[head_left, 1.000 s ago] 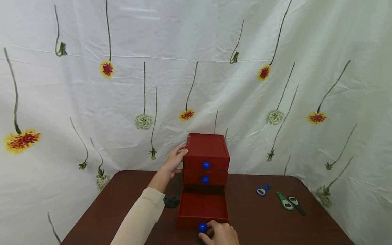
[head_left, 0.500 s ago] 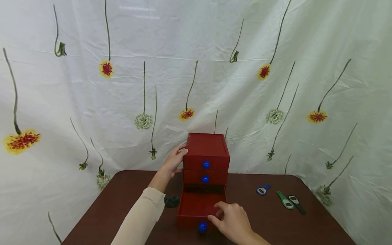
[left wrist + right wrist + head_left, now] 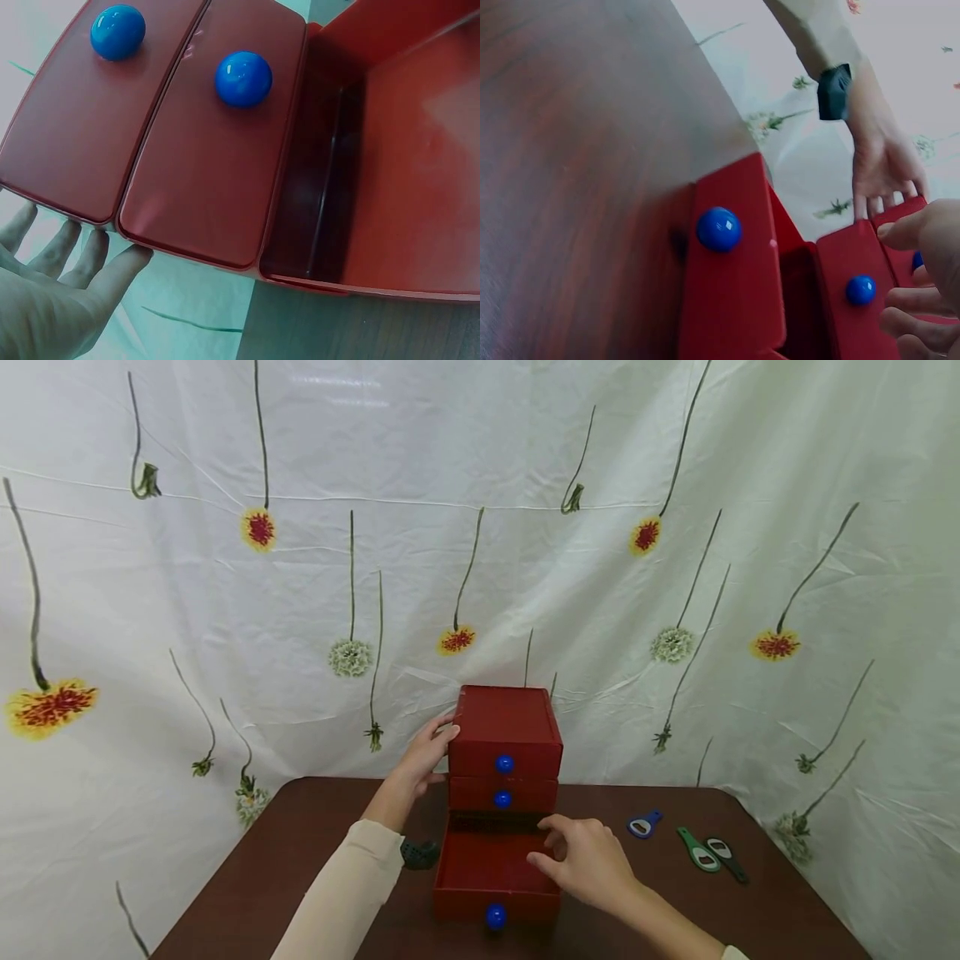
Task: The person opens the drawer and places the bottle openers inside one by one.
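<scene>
A red chest of drawers [image 3: 506, 717] with round blue knobs stands on the table. Its bottom drawer [image 3: 461, 903] is pulled out, showing a red interior; the two drawers above are closed. My left hand [image 3: 426, 756] rests against the chest's left side, and in the left wrist view its fingertips [image 3: 135, 257] touch the side edge. Over the right side of the pulled-out drawer hovers my right hand [image 3: 588, 864], fingers loosely bent and holding nothing. Below it, the drawer's blue knob [image 3: 496, 917] is untouched.
On the right of the dark brown table [image 3: 622, 910] lie a blue bottle opener [image 3: 643, 825], a green one [image 3: 699, 852] and a black one [image 3: 726, 860]. A white flower-patterned cloth [image 3: 420, 568] hangs behind. A black band [image 3: 834, 91] circles the left wrist.
My right hand has let go of the bottom drawer's knob and moved up and to the right over the drawer. The left hand and the chest stay where they were.
</scene>
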The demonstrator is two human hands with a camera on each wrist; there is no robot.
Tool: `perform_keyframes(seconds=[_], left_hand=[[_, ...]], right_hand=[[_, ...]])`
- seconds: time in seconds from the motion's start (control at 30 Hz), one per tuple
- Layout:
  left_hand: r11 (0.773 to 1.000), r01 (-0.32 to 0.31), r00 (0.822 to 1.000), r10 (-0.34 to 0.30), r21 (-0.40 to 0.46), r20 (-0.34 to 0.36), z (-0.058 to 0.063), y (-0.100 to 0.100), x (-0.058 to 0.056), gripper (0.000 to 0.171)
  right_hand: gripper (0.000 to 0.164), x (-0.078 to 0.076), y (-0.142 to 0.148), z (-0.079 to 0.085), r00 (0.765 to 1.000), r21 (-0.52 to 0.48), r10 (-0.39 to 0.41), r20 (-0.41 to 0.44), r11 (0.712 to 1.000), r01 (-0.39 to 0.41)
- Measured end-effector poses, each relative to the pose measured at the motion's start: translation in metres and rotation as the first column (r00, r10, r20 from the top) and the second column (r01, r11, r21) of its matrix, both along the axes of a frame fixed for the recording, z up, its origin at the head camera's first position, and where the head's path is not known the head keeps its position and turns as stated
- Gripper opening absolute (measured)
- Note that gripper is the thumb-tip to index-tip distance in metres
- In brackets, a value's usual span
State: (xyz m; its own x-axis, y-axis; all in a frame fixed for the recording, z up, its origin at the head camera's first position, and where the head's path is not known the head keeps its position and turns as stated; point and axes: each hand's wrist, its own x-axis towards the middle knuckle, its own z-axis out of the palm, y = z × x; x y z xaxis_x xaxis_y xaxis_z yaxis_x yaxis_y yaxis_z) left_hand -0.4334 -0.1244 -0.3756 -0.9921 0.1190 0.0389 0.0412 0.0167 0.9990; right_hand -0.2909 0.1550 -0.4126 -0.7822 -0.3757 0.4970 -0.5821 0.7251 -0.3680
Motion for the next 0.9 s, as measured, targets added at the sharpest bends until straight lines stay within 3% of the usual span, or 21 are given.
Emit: perform_keyframes(seconds=[0.27, 0.57, 0.9], left_hand=[[1.0, 0.007, 1.0, -0.007, 0.012, 0.002, 0.0, 0.0, -0.002, 0.056], [1.0, 0.006, 1.0, -0.006, 0.01, -0.005, 0.001, -0.003, -0.002, 0.055], [1.0, 0.004, 1.0, -0.004, 0.004, -0.005, 0.0, -0.001, 0.0, 0.055]], right_hand=[[0.033, -0.019, 0.023, 0.008, 0.994, -0.01, 0.01, 0.109, 1.0, -0.009], [0.037, -0.046, 0.058, 0.012, 0.977, -0.018, -0.089, 0.192, 0.995, 0.094], [0.05, -0.082, 0.103, -0.006, 0.95, -0.078, -0.159, 0.268, 0.98, 0.186]])
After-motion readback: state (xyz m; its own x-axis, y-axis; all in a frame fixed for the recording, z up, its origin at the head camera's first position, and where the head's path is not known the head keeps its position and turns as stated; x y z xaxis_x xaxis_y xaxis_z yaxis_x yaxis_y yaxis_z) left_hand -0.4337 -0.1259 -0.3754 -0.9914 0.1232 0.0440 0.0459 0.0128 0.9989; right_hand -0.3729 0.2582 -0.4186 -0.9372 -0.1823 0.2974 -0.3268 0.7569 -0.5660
